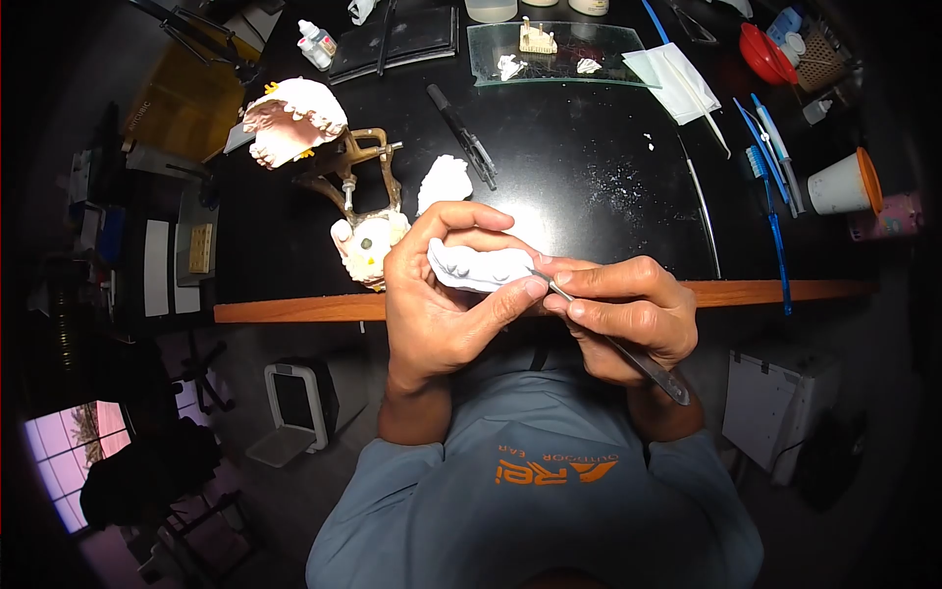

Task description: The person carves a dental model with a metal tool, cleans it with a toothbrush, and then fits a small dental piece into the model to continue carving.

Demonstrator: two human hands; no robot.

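In the head view, my left hand [437, 304] is wrapped round a white dental cast [481, 267], its thumb on the near side. My right hand [633, 314] grips a thin metal carving tool [643, 365] between thumb and fingers. The tool's tip meets the right end of the cast, beside my left thumb. Both hands are just above the table's front edge. Behind my left hand, a second white plaster piece [444, 185] lies on the black table. An articulator [358, 167] with plaster casts stands to the left.
A black pen [461, 135] lies behind the hands. At the back is a glass plate [579, 51] with small pieces on it. A blue toothbrush [770, 211] and a white cup with an orange rim [842, 185] are at the right. The wooden edge [785, 292] runs along the front.
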